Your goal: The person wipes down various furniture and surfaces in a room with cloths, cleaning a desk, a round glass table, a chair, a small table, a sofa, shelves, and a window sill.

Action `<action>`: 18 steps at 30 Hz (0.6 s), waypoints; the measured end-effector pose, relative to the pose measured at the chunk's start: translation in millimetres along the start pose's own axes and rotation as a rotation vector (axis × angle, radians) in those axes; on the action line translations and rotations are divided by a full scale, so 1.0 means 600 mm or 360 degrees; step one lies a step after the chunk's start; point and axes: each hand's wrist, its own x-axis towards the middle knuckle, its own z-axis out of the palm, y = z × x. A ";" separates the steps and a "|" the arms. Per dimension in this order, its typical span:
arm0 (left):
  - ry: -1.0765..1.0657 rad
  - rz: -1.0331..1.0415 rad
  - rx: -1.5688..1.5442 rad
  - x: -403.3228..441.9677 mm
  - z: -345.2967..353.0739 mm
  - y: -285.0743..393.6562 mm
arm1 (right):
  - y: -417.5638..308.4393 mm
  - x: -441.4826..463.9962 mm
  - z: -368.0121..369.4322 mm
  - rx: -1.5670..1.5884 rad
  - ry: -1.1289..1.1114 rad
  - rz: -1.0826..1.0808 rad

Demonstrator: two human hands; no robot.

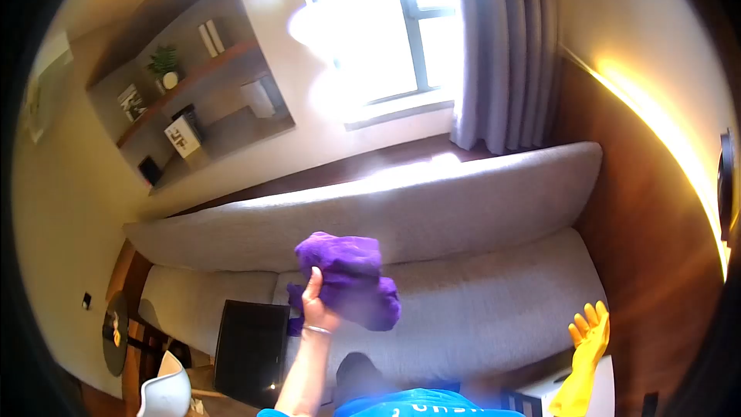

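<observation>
A bunched purple cloth (pixel 343 270) hangs in front of the grey sofa, held in my left hand (pixel 318 301), whose thumb lies over the cloth's near side. The other fingers are hidden behind it. A light bracelet circles the left wrist. At the lower right, my right hand (pixel 590 332) wears a long yellow rubber glove, its fingers spread and nothing in it. It is held near the right end of the sofa seat (pixel 478 309), above a white surface (pixel 602 386).
The sofa's long backrest (pixel 432 208) runs below the window (pixel 370 31) and grey curtain (pixel 505 54). A black-topped table (pixel 251 351), a white chair (pixel 166 390) and a round dark table (pixel 116 340) stand at the lower left. Shelves (pixel 208 73) hold books and a plant.
</observation>
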 end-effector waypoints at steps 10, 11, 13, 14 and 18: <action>0.0259 0.0759 0.0841 0.261 0.005 0.405 | -0.047 0.140 0.504 -0.0560 -0.0529 -0.0730; 0.0307 0.0804 0.0922 0.307 -0.001 0.449 | -0.038 0.176 0.538 -0.0583 -0.0598 -0.0828; 0.0327 0.0946 0.1009 0.417 -0.082 0.546 | -0.004 0.270 0.610 -0.0883 -0.0607 -0.1077; 0.0423 0.1008 0.1078 0.466 -0.111 0.571 | 0.005 0.326 0.650 -0.1199 -0.0583 -0.1553; 0.0620 0.0628 0.1325 0.650 -0.344 0.640 | 0.087 0.557 0.710 -0.1961 -0.0404 -0.1319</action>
